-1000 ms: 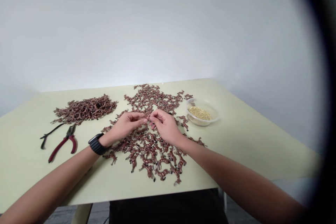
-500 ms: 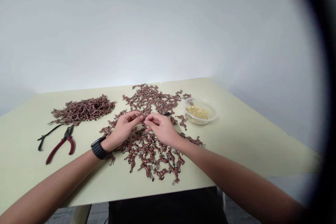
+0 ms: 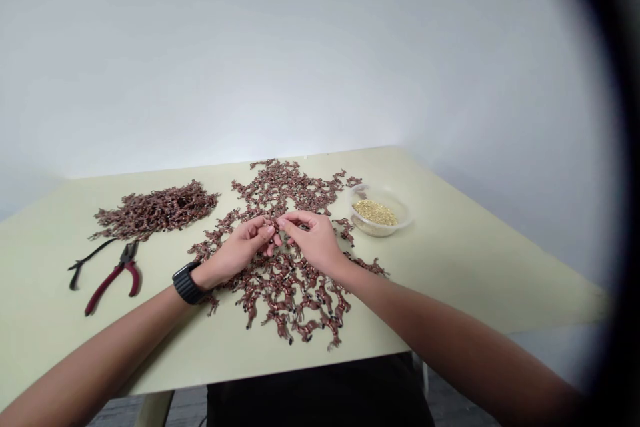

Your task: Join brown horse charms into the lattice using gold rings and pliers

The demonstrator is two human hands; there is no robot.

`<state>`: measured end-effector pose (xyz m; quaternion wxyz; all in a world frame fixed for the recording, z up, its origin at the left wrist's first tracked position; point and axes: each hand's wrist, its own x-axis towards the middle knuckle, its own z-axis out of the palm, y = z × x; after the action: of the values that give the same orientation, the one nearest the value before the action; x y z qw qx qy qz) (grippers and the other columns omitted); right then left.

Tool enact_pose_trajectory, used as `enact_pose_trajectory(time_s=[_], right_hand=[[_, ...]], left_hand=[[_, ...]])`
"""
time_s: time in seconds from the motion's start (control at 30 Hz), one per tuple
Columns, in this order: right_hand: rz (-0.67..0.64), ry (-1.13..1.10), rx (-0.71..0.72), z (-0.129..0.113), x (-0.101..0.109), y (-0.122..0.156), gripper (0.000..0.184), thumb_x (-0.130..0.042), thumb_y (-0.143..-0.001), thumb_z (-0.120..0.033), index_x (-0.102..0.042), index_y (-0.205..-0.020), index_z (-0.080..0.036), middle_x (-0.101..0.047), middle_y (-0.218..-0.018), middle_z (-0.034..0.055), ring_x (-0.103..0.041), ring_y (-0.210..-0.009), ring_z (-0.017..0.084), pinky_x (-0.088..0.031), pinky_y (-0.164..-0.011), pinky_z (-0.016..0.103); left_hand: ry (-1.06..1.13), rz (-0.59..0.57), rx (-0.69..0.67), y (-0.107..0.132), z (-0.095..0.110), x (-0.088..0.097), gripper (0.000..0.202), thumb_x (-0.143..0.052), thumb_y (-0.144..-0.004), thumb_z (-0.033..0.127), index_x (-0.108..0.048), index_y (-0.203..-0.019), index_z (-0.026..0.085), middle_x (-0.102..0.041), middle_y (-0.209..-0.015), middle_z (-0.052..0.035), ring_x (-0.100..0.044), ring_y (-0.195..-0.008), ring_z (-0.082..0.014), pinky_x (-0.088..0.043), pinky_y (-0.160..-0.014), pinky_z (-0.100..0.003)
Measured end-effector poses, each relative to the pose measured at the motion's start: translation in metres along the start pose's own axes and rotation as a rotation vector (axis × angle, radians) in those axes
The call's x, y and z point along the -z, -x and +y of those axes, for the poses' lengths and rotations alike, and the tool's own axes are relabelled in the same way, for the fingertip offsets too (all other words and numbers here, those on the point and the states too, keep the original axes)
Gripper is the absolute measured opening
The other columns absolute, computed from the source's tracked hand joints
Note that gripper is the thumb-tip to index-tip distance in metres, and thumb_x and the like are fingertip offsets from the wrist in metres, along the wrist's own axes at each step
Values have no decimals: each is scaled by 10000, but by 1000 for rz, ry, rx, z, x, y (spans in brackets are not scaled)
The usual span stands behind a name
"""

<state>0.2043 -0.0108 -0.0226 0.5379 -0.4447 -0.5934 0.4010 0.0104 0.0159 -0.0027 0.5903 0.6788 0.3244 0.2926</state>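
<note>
The left hand [image 3: 237, 250] and right hand [image 3: 315, 240] curl inward, their fingertips [image 3: 274, 229] meeting just above the table, pinching what seems a tiny brown charm [image 3: 277, 221]; it is too small to tell its long axis or which hand is nearer. Under and ahead of both hands lies a wide spread of brown horse charms [image 3: 285, 287]. A black watch [image 3: 186, 283] circles the left wrist. Farther left are a charm heap [image 3: 155, 212] and red-handled pliers [image 3: 109, 287]; right, a clear bowl [image 3: 380, 232] holds gold beads [image 3: 375, 212]. No writing is readable.
</note>
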Motion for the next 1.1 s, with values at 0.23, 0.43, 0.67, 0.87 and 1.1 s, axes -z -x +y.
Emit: enact_pose_trajectory(time_s=[0.23,0.43,0.67,0.87,1.1], right_hand=[[51,27,55,2,0,-3,241,-646,-920,-440,-754,-939,-225,-739,-944,56,-664,-765,197,-557,-670,323],[69,134,139,2,1,-4,182,-641,-933,-395,-734,-913,-240,-702,-950,53,-643,-839,205,-546,-706,328],[52,261,242,-8,5,-2,145,-612,-958,-333,-713,-905,-242,-667,-933,59,-618,-835,203,-517,-701,326],[39,281,243,-12,6,-1,174,-597,-967,-354,-714,-912,-237,-677,-931,63,-625,-843,207,-522,-728,328],[17,290,264,-13,6,0,170,-572,-977,-315,-725,-961,-244,-687,-951,55,-634,-871,201,-516,-742,319]], left_hand=[[80,35,19,1,-1,-2,304,-562,-1009,447,-654,-1016,158,-675,-943,-68,-543,-685,-113,-444,-661,-247],[139,57,38,2,2,-4,322,-587,-994,450,-680,-930,148,-673,-872,-67,-516,-645,-114,-422,-640,-249],[98,88,7,2,2,-4,349,-567,-994,483,-673,-912,160,-636,-796,-39,-482,-620,-118,-394,-620,-251],[-30,87,-43,1,2,-4,419,-493,-1023,508,-631,-821,167,-498,-614,10,-417,-573,-124,-366,-610,-253],[-19,16,-21,2,1,-4,330,-534,-1019,463,-646,-945,161,-566,-693,2,-461,-601,-110,-346,-585,-230]])
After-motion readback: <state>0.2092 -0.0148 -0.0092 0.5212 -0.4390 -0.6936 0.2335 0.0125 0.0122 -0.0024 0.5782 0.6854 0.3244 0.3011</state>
